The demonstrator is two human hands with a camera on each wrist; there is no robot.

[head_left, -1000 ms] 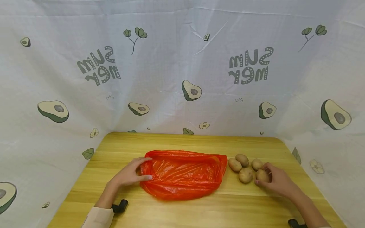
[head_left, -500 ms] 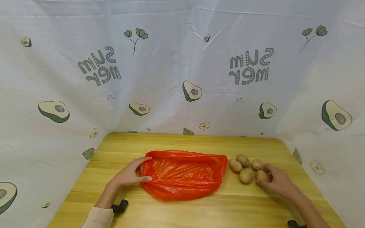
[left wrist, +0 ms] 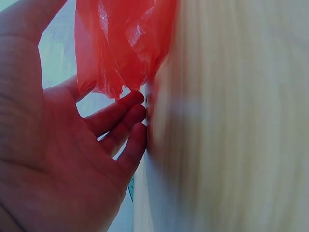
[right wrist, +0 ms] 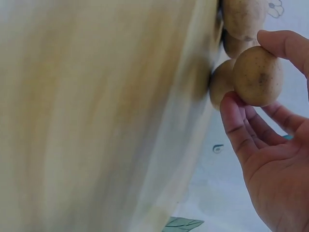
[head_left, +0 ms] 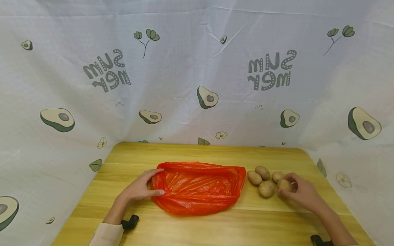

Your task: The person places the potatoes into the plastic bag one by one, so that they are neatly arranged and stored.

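On a pale wooden table (head_left: 215,229) before a cloth (head_left: 172,73) printed with avocados and the word "summer" in mirror image, a person works bare-handed between a thin red bag (head_left: 194,205) and a small cluster of potatoes; the bag lies near the middle of the board, its wide mouth gaping upward and its right end just beside the nearest potato; the position seems chosen so that both fall within easy reach.

At the bag's left end, the left hand (head_left: 140,187) rests with thumb and forefinger spread across the rim, one on the near lip and one on the far; the fingers look relaxed rather than clenched, and the wide span probably serves to steady the slippery plastic and prop the opening; in the left wrist view, the remaining fingers lie loosely bent under the bag's crumpled edge.

On the far side, the right hand (head_left: 303,194) pinches one potato (right wrist: 256,79) between thumb and fingertips; the grip is firm but light, which likely suits a smooth, rounded skin; the potato appears to sit just clear of the tabletop.

Four other potatoes (head_left: 266,189) lie bunched between the bag and that hand, apparently resting under their own weight; whether the gripped one touches its rear neighbour cannot be told.
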